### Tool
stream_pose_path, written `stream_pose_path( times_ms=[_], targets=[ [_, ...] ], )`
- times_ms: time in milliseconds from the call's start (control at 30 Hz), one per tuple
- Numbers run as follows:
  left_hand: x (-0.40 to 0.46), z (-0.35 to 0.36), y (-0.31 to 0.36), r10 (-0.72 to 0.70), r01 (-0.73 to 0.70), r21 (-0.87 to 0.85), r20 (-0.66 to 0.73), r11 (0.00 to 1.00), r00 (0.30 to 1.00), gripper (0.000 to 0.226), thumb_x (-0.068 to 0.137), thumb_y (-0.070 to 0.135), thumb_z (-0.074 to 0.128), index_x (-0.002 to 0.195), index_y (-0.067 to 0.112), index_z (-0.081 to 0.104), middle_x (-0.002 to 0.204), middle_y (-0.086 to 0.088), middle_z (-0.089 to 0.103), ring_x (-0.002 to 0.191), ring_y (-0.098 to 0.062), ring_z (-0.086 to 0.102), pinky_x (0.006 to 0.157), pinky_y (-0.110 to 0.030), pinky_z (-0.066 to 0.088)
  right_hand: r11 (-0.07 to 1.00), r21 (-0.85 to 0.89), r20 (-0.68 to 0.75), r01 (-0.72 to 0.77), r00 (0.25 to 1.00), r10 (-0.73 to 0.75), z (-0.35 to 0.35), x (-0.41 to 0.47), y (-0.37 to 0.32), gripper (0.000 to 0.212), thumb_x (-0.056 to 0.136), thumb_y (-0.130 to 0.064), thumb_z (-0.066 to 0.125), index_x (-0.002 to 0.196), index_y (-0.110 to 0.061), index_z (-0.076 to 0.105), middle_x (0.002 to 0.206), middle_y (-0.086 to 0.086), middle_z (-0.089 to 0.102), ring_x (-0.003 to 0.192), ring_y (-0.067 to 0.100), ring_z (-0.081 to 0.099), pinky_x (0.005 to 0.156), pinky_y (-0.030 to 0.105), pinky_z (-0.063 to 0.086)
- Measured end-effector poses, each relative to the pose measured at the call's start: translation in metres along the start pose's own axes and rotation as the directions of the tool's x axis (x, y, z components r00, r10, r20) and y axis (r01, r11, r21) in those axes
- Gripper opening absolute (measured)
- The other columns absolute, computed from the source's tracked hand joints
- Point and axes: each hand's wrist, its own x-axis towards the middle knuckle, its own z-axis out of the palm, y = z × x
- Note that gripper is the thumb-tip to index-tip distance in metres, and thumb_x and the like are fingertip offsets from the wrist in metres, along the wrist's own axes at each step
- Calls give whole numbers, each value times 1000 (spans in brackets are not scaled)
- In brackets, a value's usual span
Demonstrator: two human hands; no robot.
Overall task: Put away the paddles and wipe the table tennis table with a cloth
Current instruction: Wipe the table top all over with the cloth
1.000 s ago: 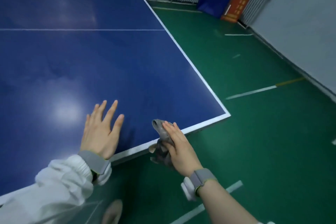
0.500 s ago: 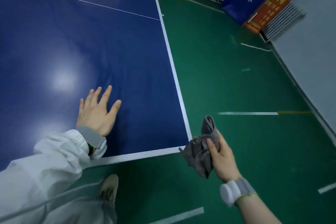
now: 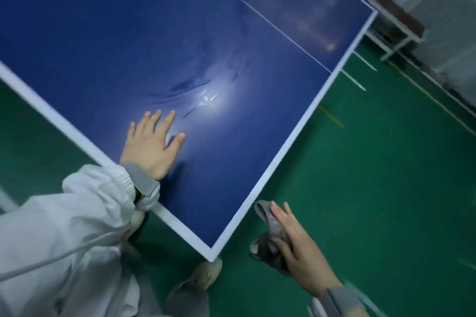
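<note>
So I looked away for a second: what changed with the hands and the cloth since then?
The right hand carried the grey cloth off the table's near edge and now holds it beside the corner, over the green floor. The left hand stayed flat on the blue table.

No text, label, brand or number can be read anywhere; the blue surface (image 3: 180, 33) carries only plain white lines along its edges and middle.

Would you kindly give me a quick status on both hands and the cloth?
Left hand flat on the table. Right hand holds the cloth off the table, beside the corner. No paddles in view.
</note>
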Motion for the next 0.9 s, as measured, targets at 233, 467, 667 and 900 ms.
stream_pose_path(
  times_ms=[233,467,667,900],
  targets=[
    [-81,35,15,-154,154,-40,8,987,988,71,94,64,19,156,30,16,164,-5,13,152,-22,4,122,-41,1,704,-482,159,521,842,-515,25,57,18,81,86,-13,65,155,-21,23,162,-12,22,151,17,16,118,38,18],
    [-137,68,32,-275,270,-116,-22,956,961,90,77,71,0,156,31,13,165,-2,9,152,-17,2,122,-36,-3,522,-606,282,600,776,-564,71,67,10,64,97,-38,39,154,-12,29,162,1,22,149,28,20,116,47,19],
    [-181,90,40,-344,340,-78,-55,937,937,66,97,59,18,156,33,9,165,1,4,152,-16,-1,123,-38,-3,450,-638,350,624,756,-553,85,61,-1,71,92,-47,39,151,-6,31,159,7,30,147,31,23,115,52,19],
    [-174,110,69,-465,465,-28,-135,885,875,76,87,67,1,156,36,7,166,1,-2,151,-16,-9,122,-40,-8,315,-568,451,760,608,-653,67,99,13,81,87,-43,64,151,-7,28,158,6,32,147,29,22,116,49,20]
  ],
)
